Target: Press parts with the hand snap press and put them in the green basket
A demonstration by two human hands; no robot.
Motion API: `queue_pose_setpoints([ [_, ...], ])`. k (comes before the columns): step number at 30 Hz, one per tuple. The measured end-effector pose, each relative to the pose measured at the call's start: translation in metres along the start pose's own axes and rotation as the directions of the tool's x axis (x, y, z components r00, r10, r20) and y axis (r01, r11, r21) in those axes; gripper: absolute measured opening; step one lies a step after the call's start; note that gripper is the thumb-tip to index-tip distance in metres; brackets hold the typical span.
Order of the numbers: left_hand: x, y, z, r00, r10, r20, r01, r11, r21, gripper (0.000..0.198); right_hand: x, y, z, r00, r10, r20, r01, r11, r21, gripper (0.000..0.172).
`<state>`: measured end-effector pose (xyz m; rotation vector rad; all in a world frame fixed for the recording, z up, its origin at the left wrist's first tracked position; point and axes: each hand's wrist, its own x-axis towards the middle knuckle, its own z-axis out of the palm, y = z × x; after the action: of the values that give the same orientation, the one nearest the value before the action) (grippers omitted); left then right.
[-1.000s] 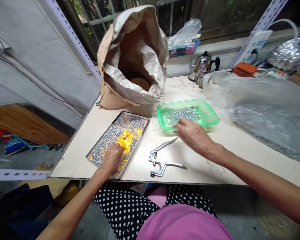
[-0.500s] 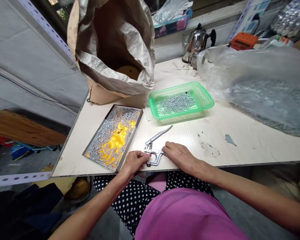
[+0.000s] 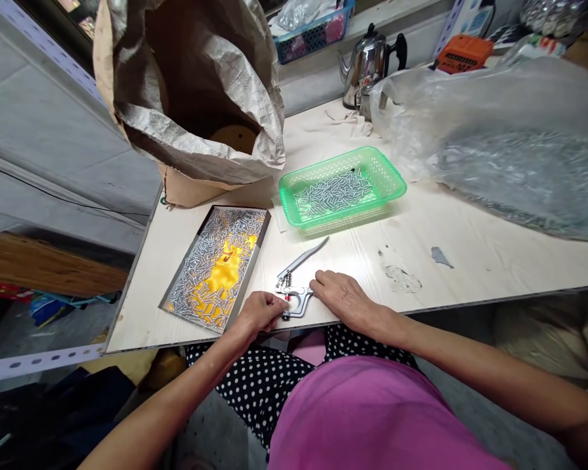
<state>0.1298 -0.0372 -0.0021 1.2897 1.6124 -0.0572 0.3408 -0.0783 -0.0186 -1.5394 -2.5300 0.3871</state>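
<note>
Left hand (image 3: 262, 312) and right hand (image 3: 343, 295) both at the pliers (image 3: 298, 292), near edge of the table (image 3: 494, 274).
Through the head camera I record the left fingers pinched together at the jaw end, beside the red tip; whether they hold anything I cannot tell. The right fingers are curled over the end of the lower handle, gripping it. The pliers lie flat, upper handle free, pointing between one and two o'clock. From them I log: a shallow tray (image 3: 245, 282) of small metal pieces (image 3: 200, 251) towards nine to ten, just beside the left hand; a green basket (image 3: 383, 175) with similar pieces at one; a clear plastic bag (image 3: 509, 143) at two; a gaping paper sack (image 3: 245, 78) at eleven.
</note>
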Motion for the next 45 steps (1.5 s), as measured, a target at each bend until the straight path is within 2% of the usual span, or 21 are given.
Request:
queue_pose_setpoints([
  [2,-0.002,0.000,0.001,1.000,-0.020,-0.009,0.020,1.000,-0.014,0.024,0.000,0.003,-0.003,1.000,0.000,-0.012,0.000,1.000,0.012,0.009],
  [3,-0.003,0.000,0.002,1.000,-0.024,-0.009,0.024,0.999,-0.021,0.024,0.001,0.006,-0.006,1.000,-0.004,-0.029,0.005,1.000,0.016,0.014],
  [7,-0.007,-0.001,0.003,1.000,-0.011,0.007,0.011,0.999,-0.047,0.030,0.009,0.026,-0.011,0.996,-0.052,-0.073,0.053,0.999,0.009,0.073],
  [9,-0.007,-0.001,0.004,1.000,-0.013,0.009,0.013,0.999,-0.045,0.031,0.015,0.038,-0.010,0.996,-0.079,-0.040,0.079,0.997,0.009,0.090],
  [16,-0.008,0.001,0.003,1.000,-0.029,-0.001,0.029,0.999,-0.030,0.028,0.030,0.061,-0.014,0.984,-0.153,0.087,0.152,0.988,0.017,0.107],
  [19,-0.009,0.002,0.003,1.000,-0.029,0.009,0.029,0.999,-0.045,0.027,0.033,0.061,-0.020,0.985,-0.133,0.110,0.135,0.991,-0.011,0.102],
  [23,-0.009,0.003,0.004,0.999,-0.036,0.002,0.037,0.998,-0.057,0.026,0.036,0.055,-0.023,0.990,-0.115,0.086,0.121,0.990,-0.070,0.083],
  [26,-0.010,0.003,0.005,0.999,-0.048,-0.002,0.048,0.997,-0.059,0.026,0.035,0.050,-0.026,0.989,-0.101,0.112,0.110,0.991,-0.081,0.070],
  [28,-0.012,0.002,0.004,0.999,-0.053,0.002,0.053,0.999,-0.010,0.025,0.032,0.047,-0.030,0.986,-0.095,0.136,0.105,0.992,-0.070,0.057],
  [30,-0.017,0.001,0.005,0.997,0.028,-0.066,-0.018,0.990,0.142,0.025,0.027,0.045,-0.034,0.986,-0.098,0.138,0.105,0.993,-0.048,0.044],
  [31,-0.020,0.001,0.006,0.984,0.125,-0.128,-0.089,0.963,0.253,0.025,0.024,0.044,-0.036,0.986,-0.102,0.133,0.108,0.994,-0.035,0.039],
  [32,-0.022,0.002,0.008,0.948,0.256,-0.188,-0.172,0.910,0.377,0.024,0.022,0.043,-0.036,0.986,-0.107,0.125,0.110,0.994,-0.022,0.036],
  [34,-0.023,0.007,0.014,0.812,0.540,-0.220,-0.325,0.733,0.597,0.024,0.020,0.041,-0.035,0.988,-0.112,0.106,0.113,0.994,-0.003,0.034],
  [36,-0.016,0.014,0.022,0.684,0.720,-0.116,-0.442,0.535,0.720,0.038,0.019,0.040,-0.032,0.990,-0.109,0.091,0.109,0.994,0.005,0.035],
  [38,-0.004,0.023,0.028,0.605,0.796,0.019,-0.527,0.383,0.759,0.058,0.019,0.039,-0.027,0.991,-0.104,0.079,0.104,0.995,0.002,0.040],
  [39,0.003,0.028,0.031,0.586,0.807,0.073,-0.558,0.336,0.759,0.065,0.019,0.039,-0.024,0.992,-0.104,0.077,0.104,0.995,-0.002,0.043],
  [41,0.014,0.035,0.032,0.581,0.801,0.145,-0.592,0.294,0.751,0.071,0.017,0.040,-0.021,0.992,-0.108,0.071,0.109,0.994,-0.007,0.051],
  [43,0.020,0.040,0.032,0.599,0.779,0.186,-0.601,0.283,0.748,0.069,0.013,0.041,-0.020,0.994,-0.100,0.053,0.102,0.995,-0.021,0.058],
  [45,0.021,0.045,0.031,0.622,0.758,0.197,-0.589,0.286,0.756,0.065,0.010,0.043,-0.022,0.996,-0.078,0.033,0.080,0.995,-0.059,0.057],
])
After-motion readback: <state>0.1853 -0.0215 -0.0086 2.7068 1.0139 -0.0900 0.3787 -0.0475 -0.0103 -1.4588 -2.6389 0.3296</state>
